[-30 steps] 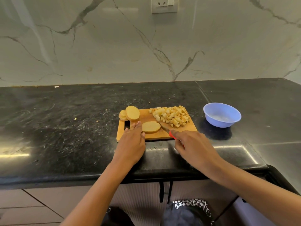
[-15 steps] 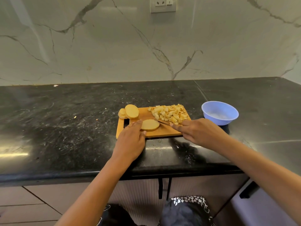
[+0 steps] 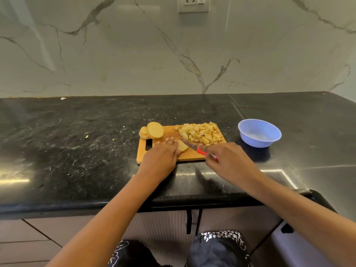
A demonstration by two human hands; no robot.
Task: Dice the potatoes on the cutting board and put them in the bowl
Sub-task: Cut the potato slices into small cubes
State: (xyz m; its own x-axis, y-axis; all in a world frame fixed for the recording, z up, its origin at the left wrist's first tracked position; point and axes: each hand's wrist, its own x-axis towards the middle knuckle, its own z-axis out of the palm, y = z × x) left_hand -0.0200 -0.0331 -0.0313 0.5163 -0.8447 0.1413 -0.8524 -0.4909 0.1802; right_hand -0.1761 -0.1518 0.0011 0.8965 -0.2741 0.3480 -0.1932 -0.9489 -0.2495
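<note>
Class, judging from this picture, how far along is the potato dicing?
Done: a pile of diced potato on the cutting board. In hand: left hand steadies a slice, right hand holds the knife at it. Left: the uncut slices at the board's corner, and filling the bowl, which holds no potato.

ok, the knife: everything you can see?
Small knife with a red handle, plastic by its look, and a slim pointed metal blade. The right hand grips the handle; red shows at both ends of the grip. The blade slants away and left, low over the board, tip at the far edge of the slice that the left hand presses down, beside the dice. Whether it is cutting cannot be told.
</note>
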